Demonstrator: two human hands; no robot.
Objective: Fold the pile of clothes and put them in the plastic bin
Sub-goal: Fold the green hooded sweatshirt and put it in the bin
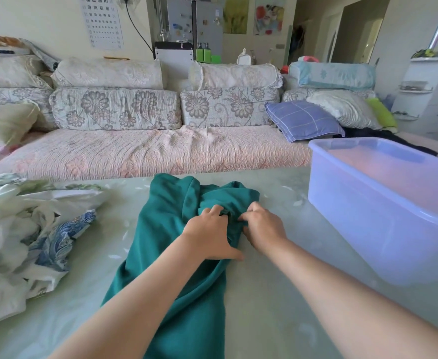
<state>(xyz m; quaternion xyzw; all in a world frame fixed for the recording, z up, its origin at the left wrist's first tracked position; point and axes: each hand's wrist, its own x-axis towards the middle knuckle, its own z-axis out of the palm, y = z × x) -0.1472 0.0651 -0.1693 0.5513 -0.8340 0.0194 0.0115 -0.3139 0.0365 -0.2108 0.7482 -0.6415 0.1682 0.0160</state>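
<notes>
Head view: A person's two bare hands meet over a teal garment that lies lengthwise down the middle of a pale green table, its near end running off the bottom edge. The left hand curls its fingers into a bunched fold near the garment's far end, thumb splayed on the cloth. The right hand, just beside it, pinches the same bunch with bent fingertips. A translucent plastic bin stands on the table to the right, apart from the garment. A crumpled pile of white and blue-patterned clothes sits at the left. Beyond the table, a floral sofa holds a blue checked cushion.
</notes>
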